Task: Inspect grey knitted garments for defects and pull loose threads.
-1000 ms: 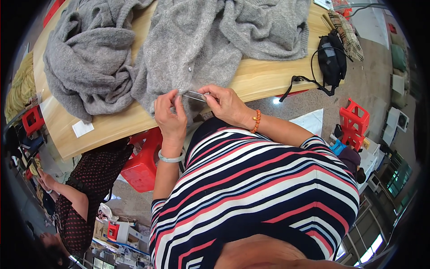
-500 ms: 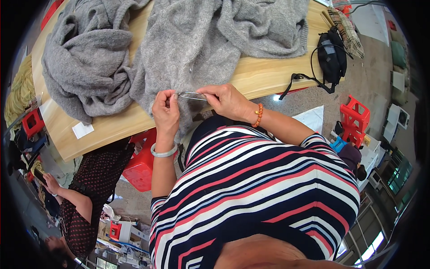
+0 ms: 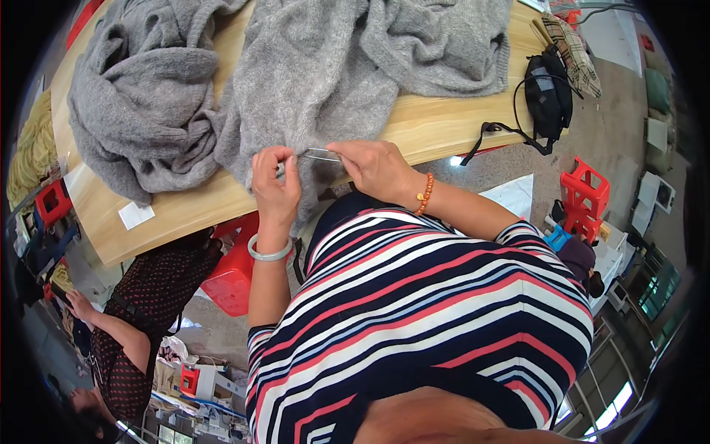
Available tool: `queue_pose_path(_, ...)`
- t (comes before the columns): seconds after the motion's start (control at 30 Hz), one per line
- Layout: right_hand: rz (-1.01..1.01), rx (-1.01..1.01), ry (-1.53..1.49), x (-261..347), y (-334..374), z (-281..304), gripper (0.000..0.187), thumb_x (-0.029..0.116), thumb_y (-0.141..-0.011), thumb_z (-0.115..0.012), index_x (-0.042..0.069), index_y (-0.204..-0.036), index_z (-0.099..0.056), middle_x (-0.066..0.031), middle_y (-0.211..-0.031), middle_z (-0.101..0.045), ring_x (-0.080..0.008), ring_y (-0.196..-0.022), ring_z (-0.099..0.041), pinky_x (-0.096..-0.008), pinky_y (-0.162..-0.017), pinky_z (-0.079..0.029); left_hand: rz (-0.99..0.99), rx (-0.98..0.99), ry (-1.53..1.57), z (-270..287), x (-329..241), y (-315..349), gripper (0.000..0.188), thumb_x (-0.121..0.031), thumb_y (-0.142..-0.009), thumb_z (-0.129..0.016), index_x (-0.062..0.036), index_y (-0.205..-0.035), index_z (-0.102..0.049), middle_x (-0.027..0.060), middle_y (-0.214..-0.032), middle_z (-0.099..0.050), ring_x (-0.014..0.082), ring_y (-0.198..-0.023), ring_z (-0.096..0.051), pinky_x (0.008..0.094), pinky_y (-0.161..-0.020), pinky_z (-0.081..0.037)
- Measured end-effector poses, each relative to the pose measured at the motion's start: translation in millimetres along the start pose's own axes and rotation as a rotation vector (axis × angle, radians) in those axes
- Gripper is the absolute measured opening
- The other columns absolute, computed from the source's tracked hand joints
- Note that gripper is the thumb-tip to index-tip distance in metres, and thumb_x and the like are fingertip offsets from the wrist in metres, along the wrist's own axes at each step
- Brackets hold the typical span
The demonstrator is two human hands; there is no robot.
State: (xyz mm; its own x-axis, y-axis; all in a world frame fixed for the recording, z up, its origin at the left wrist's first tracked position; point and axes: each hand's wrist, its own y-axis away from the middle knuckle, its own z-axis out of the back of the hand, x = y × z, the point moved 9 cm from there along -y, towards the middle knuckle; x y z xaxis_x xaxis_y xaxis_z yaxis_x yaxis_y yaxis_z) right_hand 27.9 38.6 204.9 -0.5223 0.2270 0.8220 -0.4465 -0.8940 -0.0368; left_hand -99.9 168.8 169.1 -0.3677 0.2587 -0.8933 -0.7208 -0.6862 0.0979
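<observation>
A grey knitted garment [image 3: 281,89] lies spread over the table, its near part hanging past the front edge. My left hand [image 3: 275,181] pinches a bit of this knit between thumb and fingertips. In my right hand [image 3: 377,170] is a pair of thin metal tweezers [image 3: 322,155], gripped between thumb and forefinger. Their tips point left and reach the knit right beside my left fingertips. What exactly the tips touch is too small to tell.
Another grey knitted heap [image 3: 148,111] is at the table's left, near a small white paper [image 3: 137,215]. A black pouch [image 3: 547,96] with a strap sits at the right edge. Red stools [image 3: 235,274] stand below. A person in a dotted dress [image 3: 159,296] is at lower left.
The tweezers' tips have shifted slightly right and look closer together. My right wrist has turned a little. At lower left, the other person has moved slightly.
</observation>
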Motion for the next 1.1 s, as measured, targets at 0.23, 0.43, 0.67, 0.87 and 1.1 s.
queue_pose_path(0.23,-0.135,0.063,-0.039,-11.9,-1.9,-9.0,0.017,0.008,-0.089,-0.056,0.003,-0.102,-0.065,-0.0199,-0.085,-0.067,-0.0356,-0.079,-0.067,-0.0428,-0.068,-0.054,-0.254,-0.047,-0.139,-10.0,-36.9,8.4,0.013,0.002,-0.079,-0.062,-0.001,-0.091,-0.06,0.0153,-0.1,-0.065,0.0334,-0.095,-0.059,0.0392,-0.086,-0.046)
queue_pose_path(0.43,-0.184,0.027,-0.189,-21.8,5.6,-22.0,0.016,0.005,-0.091,-0.053,0.001,-0.104,-0.062,-0.0174,-0.082,-0.066,-0.0324,-0.074,-0.067,-0.0379,-0.063,-0.052,0.222,-0.11,0.558,-18.6,11.0,17.4,0.013,-0.004,-0.089,-0.066,-0.0014,-0.101,-0.063,0.0058,-0.1,-0.067,0.0124,-0.089,-0.059,0.0259,-0.077,-0.047)
queue_pose_path(0.67,-0.016,-0.01,-0.112,-6.5,5.2,-19.4,0.012,0.01,-0.092,-0.055,0.004,-0.103,-0.058,-0.0173,-0.084,-0.066,-0.0355,-0.074,-0.066,-0.0424,-0.063,-0.053,0.415,0.068,0.658,-31.0,30.8,14.0,0.02,-0.01,-0.09,-0.067,-0.0019,-0.108,-0.063,-0.0013,-0.093,-0.062,0.0052,-0.081,-0.054,0.0179,-0.072,-0.042)
queue_pose_path(0.87,-0.154,0.035,-0.156,-21.4,7.3,-22.4,0.013,0.012,-0.092,-0.055,0.004,-0.103,-0.057,-0.0185,-0.081,-0.066,-0.0366,-0.074,-0.065,-0.0443,-0.064,-0.052,0.391,0.285,0.688,-48.1,24.4,17.2,0.019,-0.011,-0.09,-0.067,-0.0018,-0.106,-0.064,-0.0024,-0.094,-0.061,0.005,-0.083,-0.052,0.0195,-0.077,-0.041)
queue_pose_path(1.1,-0.274,0.174,0.013,-39.6,17.5,-27.6,0.017,0.017,-0.094,-0.051,0.004,-0.103,-0.058,-0.0197,-0.078,-0.065,-0.0388,-0.074,-0.065,-0.048,-0.066,-0.051,0.181,0.097,0.118,-28.4,60.6,14.2,0.013,-0.015,-0.091,-0.067,-0.0025,-0.092,-0.064,-0.0077,-0.08,-0.057,0.0006,-0.068,-0.043,0.0166,-0.06,-0.035)
